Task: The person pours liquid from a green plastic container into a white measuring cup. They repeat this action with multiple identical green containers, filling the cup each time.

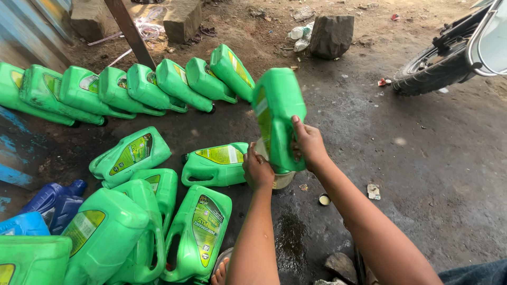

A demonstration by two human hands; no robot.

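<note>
My right hand (308, 142) grips a green plastic jug (277, 113) held upside down, neck pointing down over a small pale container (282, 180) on the ground. My left hand (257, 170) is closed beside the jug's lower end, at the rim of that container; whether it grips the container or the jug's neck is hidden. A small round cap (324, 199) lies on the ground just right of the container.
Several green jugs lean in a row (142, 87) at the back left, and more lie in a pile (158, 206) at the near left with a blue bottle (55, 203). Stone blocks (331, 34), a motorcycle wheel (433, 68), oily dark ground.
</note>
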